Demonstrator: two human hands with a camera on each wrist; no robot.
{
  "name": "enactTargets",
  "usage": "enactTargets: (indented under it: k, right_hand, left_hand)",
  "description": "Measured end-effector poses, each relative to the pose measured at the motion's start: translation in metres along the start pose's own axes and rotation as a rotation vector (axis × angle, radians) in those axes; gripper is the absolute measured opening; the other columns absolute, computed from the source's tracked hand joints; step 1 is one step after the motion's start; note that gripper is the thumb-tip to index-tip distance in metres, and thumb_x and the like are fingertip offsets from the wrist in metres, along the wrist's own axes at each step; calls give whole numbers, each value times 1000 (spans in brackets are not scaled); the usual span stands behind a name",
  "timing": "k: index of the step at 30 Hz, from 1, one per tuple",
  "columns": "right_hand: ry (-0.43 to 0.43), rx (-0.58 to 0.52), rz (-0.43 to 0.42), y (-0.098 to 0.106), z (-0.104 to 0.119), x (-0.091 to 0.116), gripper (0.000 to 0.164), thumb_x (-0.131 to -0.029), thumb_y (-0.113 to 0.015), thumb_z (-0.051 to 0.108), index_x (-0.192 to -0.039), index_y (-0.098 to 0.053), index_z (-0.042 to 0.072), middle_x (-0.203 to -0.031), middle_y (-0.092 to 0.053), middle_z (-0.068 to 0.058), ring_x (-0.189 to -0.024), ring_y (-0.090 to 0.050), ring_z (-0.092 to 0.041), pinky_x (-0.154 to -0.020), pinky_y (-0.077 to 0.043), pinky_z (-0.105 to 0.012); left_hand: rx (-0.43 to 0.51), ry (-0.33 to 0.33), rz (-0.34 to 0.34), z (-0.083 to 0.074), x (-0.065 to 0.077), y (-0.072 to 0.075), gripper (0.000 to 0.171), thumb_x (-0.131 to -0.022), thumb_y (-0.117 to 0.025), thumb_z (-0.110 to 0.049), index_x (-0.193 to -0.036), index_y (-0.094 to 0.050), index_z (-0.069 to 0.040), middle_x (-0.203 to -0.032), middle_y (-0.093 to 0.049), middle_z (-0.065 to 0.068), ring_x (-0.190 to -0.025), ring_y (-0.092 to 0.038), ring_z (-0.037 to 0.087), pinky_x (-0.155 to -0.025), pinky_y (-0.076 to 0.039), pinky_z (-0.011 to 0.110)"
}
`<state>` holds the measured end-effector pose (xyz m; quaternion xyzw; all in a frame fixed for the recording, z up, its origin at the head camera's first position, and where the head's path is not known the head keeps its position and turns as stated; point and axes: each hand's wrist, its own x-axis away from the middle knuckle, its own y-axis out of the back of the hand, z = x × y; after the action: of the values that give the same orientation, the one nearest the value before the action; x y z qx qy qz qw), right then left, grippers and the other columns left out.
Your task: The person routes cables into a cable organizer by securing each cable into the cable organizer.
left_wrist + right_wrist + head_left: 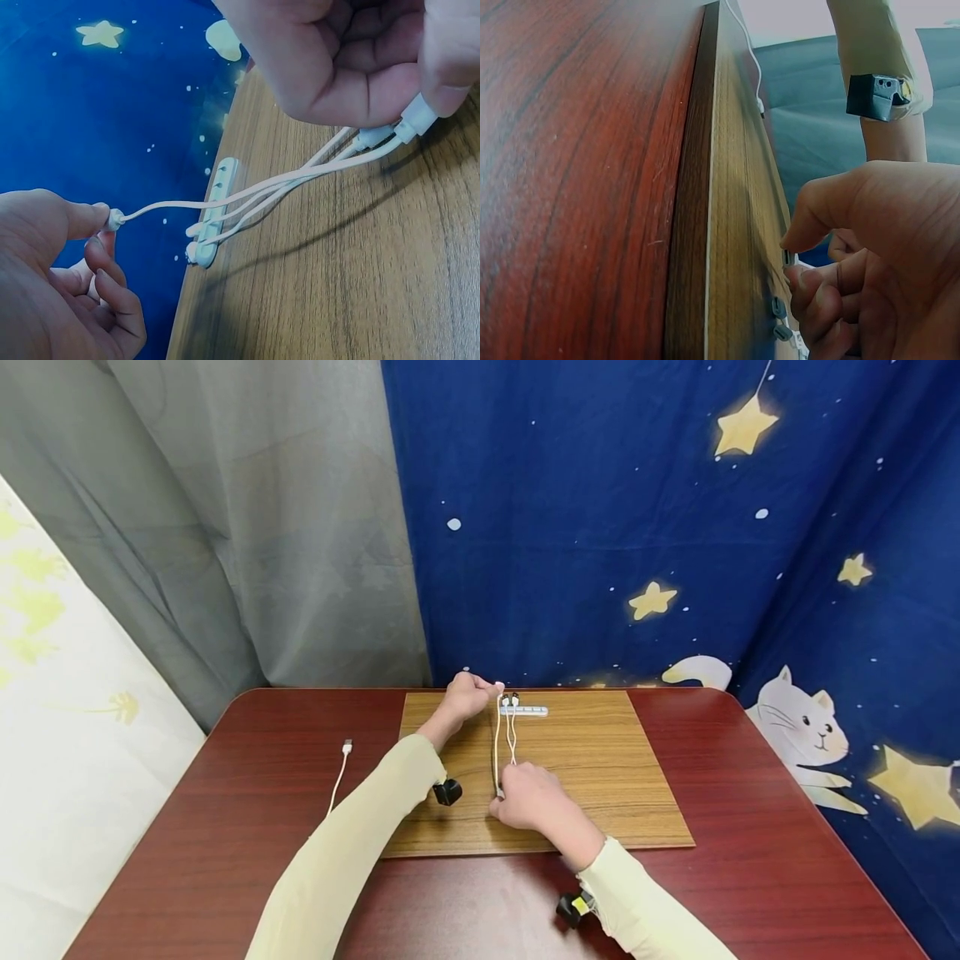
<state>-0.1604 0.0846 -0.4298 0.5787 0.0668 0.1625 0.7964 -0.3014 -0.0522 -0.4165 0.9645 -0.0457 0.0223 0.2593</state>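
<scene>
With thumb and fingertips my left hand (pixel 467 695) pinches the white plug (pixel 115 219) at one end of a white cable (pixel 497 735), beyond the far edge of the wooden board. My right hand (pixel 531 795), nearer the front of the board, pinches the white plug (pixel 416 118) at its other end. Between the hands the cable spans over a pale, slotted cable clip (pixel 217 206) fixed near the board's far edge. Two more white cables (pixel 512 735) pass through the clip's left end. Their other ends are partly hidden by my right hand in the head view.
The wood-grain board (pixel 600 777) lies on a dark red table (pixel 225 827). Left of the board, another white cable with a USB plug (pixel 347 747) lies on the table, partly behind my left sleeve. Grey and blue curtains (pixel 562 527) hang behind the table's far edge.
</scene>
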Motion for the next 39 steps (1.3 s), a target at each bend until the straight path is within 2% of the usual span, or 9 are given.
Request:
enactTargets:
  k: [6, 10, 18, 28, 39]
  right_hand:
    - [-12, 13, 11, 2, -2, 2, 28, -81, -75, 27, -67, -55, 15, -68, -53, -5, -59, -52, -22, -54, -44, -41]
    - [-28, 13, 16, 3, -2, 4, 28, -81, -75, 26, -65, -55, 15, -66, -54, -5, -58, -52, -22, -54, -44, -41]
    - [-41, -7, 39, 5, -3, 5, 28, -81, -78, 28, -69, -57, 15, -65, -54, -3, -58, -52, -21, -54, -44, -39]
    - [-54, 13, 57, 8, -9, 6, 29, -82, -78, 29, -70, -57, 14, -68, -54, -3, -59, -52, -21, -54, -44, -40]
    - [-50, 14, 49, 9, -13, 7, 27, -81, -78, 27, -68, -56, 16, -65, -54, -1, -58, -51, -19, -55, -44, -39]
  left_hand:
    - [-9, -20, 13, -4, 0, -5, 30, -97, -71, -30, -98, -78, 0, -105, -69, 8, -91, -55, 22, -77, -44, 32]
    - [-6, -28, 21, -7, 3, -8, 30, -97, -70, -28, -97, -77, 1, -98, -68, 6, -85, -54, 20, -72, -43, 31]
    - [-18, -12, 33, -7, 1, -13, 33, -98, -71, -30, -100, -78, 2, -95, -68, 6, -79, -51, 19, -65, -39, 28]
    - [-13, -25, 41, -9, 0, -19, 33, -98, -71, -29, -96, -76, 4, -91, -65, 5, -78, -49, 18, -64, -38, 28]
    - [-41, -43, 30, -14, -3, -27, 32, -97, -72, -29, -88, -78, 1, -82, -64, 3, -75, -52, 18, -62, -40, 27]
